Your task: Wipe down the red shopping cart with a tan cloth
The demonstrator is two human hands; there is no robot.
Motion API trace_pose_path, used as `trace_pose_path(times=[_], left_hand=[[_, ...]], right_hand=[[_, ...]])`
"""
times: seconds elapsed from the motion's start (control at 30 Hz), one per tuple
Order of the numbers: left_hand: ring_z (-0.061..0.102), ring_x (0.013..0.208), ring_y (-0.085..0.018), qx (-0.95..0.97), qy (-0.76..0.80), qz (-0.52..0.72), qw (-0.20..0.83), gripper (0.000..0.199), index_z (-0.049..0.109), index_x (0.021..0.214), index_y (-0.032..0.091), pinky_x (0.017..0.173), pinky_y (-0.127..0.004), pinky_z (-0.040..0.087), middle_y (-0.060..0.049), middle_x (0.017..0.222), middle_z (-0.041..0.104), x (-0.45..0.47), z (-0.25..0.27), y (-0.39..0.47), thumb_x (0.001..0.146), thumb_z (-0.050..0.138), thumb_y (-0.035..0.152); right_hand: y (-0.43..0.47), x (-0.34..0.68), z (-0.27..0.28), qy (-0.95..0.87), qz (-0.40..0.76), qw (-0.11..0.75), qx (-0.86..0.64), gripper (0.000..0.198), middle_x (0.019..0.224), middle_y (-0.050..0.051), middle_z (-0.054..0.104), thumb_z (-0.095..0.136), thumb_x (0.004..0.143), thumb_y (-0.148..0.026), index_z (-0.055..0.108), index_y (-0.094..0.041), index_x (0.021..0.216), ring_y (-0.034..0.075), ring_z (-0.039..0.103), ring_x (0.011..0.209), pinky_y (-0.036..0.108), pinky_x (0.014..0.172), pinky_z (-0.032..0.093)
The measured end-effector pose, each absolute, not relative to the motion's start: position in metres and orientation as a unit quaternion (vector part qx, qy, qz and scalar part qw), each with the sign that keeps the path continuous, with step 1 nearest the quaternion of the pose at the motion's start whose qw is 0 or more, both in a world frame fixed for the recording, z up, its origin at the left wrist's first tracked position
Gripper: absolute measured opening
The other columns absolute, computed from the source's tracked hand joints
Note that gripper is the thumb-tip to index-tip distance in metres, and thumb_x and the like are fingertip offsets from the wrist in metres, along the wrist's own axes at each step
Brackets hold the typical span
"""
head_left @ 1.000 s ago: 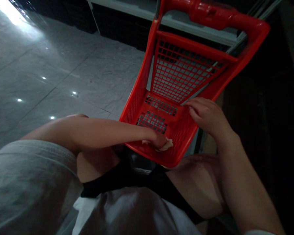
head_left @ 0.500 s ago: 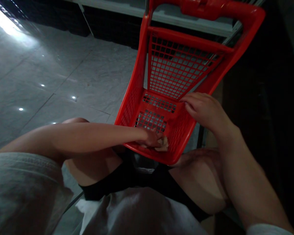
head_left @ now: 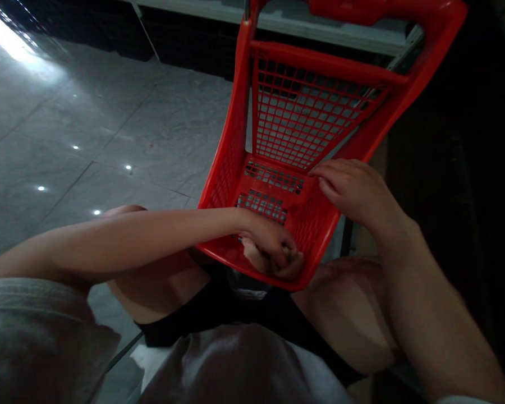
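A red shopping basket (head_left: 225, 168) with lattice walls and a folding-style handle frame tilts toward me between my knees. Inside its near end, my left hand (head_left: 271, 235) is closed on a crumpled beige cloth (head_left: 255, 255), pressed low against the near wall and floor of the basket. Part of the cloth is hidden beneath my fingers. My right hand (head_left: 351, 188) hooks over the basket's right rim, its fingertips inside and its thumb bent beside them.
Grey tiled floor (head_left: 109, 129) stretches to the left, with bright light reflections. A pale shelf edge (head_left: 202, 12) runs behind the basket, with dark shapes under it. The right side is in deep shadow. My thighs (head_left: 345, 314) flank the basket's near end.
My left hand has slid with the cloth to the right and nearer to me inside the basket. The right hand keeps its place on the rim. The basket's top has shifted slightly.
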State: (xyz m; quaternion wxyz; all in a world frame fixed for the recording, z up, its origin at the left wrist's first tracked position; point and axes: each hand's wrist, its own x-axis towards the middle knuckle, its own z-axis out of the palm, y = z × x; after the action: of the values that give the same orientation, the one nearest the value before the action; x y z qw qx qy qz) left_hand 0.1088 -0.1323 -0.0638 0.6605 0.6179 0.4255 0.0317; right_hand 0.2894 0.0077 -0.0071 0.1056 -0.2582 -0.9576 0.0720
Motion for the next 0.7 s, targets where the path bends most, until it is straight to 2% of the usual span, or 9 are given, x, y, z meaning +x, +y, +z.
trace_pose_path(times=[0.1,0.2,0.3,0.37,0.5,0.6,0.7], left_hand=[[0.070,0.083,-0.019,0.661,0.362,-0.020,0.657,0.022,0.078,0.098,0.022,0.074,-0.025,0.052,0.002,0.091,0.079,0.116,-0.067,-0.136,0.077,0.072,0.020],[0.072,0.090,-0.023,0.703,0.446,-0.087,0.548,0.022,0.077,0.102,0.016,0.077,-0.030,0.053,-0.007,0.099,0.080,0.133,-0.088,-0.142,0.083,0.069,0.023],[0.072,0.101,-0.028,0.721,0.500,-0.137,0.461,0.034,0.075,0.112,0.015,0.082,-0.033,0.055,-0.013,0.115,0.078,0.145,-0.110,-0.137,0.081,0.076,0.028],[0.072,0.103,-0.026,0.715,0.520,-0.125,0.451,0.034,0.075,0.111,0.016,0.083,-0.031,0.054,-0.011,0.114,0.078,0.145,-0.117,-0.127,0.078,0.078,0.025],[0.069,0.089,-0.020,0.608,0.610,0.086,0.502,0.026,0.071,0.098,0.017,0.078,-0.026,0.053,-0.003,0.089,0.074,0.137,-0.105,-0.109,0.073,0.075,0.014],[0.066,0.082,-0.015,0.555,0.617,0.203,0.520,0.021,0.065,0.103,0.019,0.073,-0.023,0.052,0.000,0.088,0.070,0.138,-0.083,-0.101,0.082,0.068,0.020],[0.063,0.080,-0.012,0.484,0.570,0.346,0.566,0.020,0.058,0.107,0.020,0.075,-0.022,0.053,0.002,0.090,0.066,0.141,-0.068,-0.100,0.089,0.064,0.025]], right_hand=[[0.008,0.289,-0.006,-0.963,0.046,0.091,-0.248,0.033,0.114,0.007,0.080,0.048,0.098,-0.025,0.077,-0.024,0.114,0.027,0.072,0.109,0.046,0.099,0.055],[0.008,0.289,-0.005,-0.967,0.028,0.075,-0.241,0.036,0.116,0.008,0.079,0.046,0.099,-0.025,0.076,-0.023,0.118,0.027,0.072,0.109,0.044,0.098,0.054],[0.008,0.289,-0.004,-0.968,0.016,0.069,-0.241,0.036,0.117,0.008,0.079,0.045,0.099,-0.024,0.076,-0.023,0.118,0.028,0.073,0.109,0.045,0.097,0.054],[0.008,0.289,-0.005,-0.968,0.010,0.071,-0.240,0.036,0.117,0.009,0.079,0.045,0.099,-0.024,0.077,-0.022,0.118,0.028,0.073,0.108,0.045,0.097,0.054],[0.008,0.288,-0.007,-0.969,0.011,0.072,-0.238,0.036,0.117,0.009,0.079,0.045,0.099,-0.023,0.077,-0.021,0.117,0.028,0.073,0.108,0.045,0.097,0.054],[0.007,0.287,-0.007,-0.968,0.014,0.074,-0.239,0.036,0.117,0.010,0.079,0.045,0.099,-0.022,0.076,-0.021,0.117,0.029,0.073,0.108,0.047,0.098,0.054],[0.006,0.286,-0.007,-0.965,0.012,0.074,-0.250,0.036,0.119,0.010,0.079,0.044,0.100,-0.022,0.076,-0.020,0.118,0.028,0.073,0.108,0.046,0.098,0.054]])
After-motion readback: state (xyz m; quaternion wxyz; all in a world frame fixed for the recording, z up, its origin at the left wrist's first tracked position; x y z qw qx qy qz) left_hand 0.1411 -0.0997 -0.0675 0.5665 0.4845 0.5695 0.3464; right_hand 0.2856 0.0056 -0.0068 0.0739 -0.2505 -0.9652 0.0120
